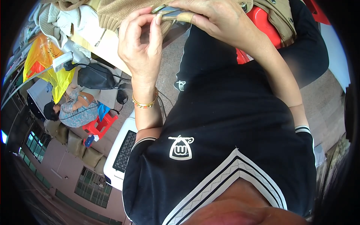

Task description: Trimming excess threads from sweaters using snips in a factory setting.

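Note:
At the top of the view both my hands meet over a tan ribbed knit garment (118, 13). My right hand (225, 18) is closed on a small grey-blue metal tool (170, 14) that looks like thread snips. A tan wrap covers the end of my right thumb. My left hand (140, 41), with a bracelet (145, 105) at its wrist, has its fingertips bent together at the garment's edge, right beside the tool's tip. The pinched spot is partly hidden by the fingers.
A wooden table edge (108, 56) runs under the garment, with pale knitwear (52, 18) to its left. Farther left are a yellow plastic bag (56, 80), a black bag (95, 77), cables and another seated person (78, 110). A red stool (99, 125) and white appliance (118, 161) stand nearby.

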Available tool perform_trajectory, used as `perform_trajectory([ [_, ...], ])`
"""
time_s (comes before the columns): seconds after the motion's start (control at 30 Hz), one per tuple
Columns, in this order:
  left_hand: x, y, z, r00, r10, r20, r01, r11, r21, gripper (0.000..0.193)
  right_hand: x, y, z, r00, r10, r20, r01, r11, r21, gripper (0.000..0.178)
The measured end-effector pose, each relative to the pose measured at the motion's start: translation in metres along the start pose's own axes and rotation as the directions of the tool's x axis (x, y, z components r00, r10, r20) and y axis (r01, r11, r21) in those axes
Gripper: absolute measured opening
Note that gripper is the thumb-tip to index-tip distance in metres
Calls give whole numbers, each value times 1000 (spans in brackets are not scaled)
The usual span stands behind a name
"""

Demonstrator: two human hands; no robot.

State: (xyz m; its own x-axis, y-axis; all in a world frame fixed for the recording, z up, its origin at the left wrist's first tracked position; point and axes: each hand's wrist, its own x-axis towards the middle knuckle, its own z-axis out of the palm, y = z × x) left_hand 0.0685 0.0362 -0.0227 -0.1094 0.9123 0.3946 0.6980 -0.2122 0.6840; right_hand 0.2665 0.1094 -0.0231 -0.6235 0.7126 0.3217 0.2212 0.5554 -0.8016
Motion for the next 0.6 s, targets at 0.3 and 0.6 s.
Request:
perform_trajectory([
  [0.3,-2,-3,1,983,179,-46,-174,979,103,10,-1,0,1,1000,20,11,-19,1000,-14,23],
  [0.6,-4,-6,1,979,193,-66,-185,976,112,10,-3,7,5,1000,-12,0,12,1000,15,21],
])
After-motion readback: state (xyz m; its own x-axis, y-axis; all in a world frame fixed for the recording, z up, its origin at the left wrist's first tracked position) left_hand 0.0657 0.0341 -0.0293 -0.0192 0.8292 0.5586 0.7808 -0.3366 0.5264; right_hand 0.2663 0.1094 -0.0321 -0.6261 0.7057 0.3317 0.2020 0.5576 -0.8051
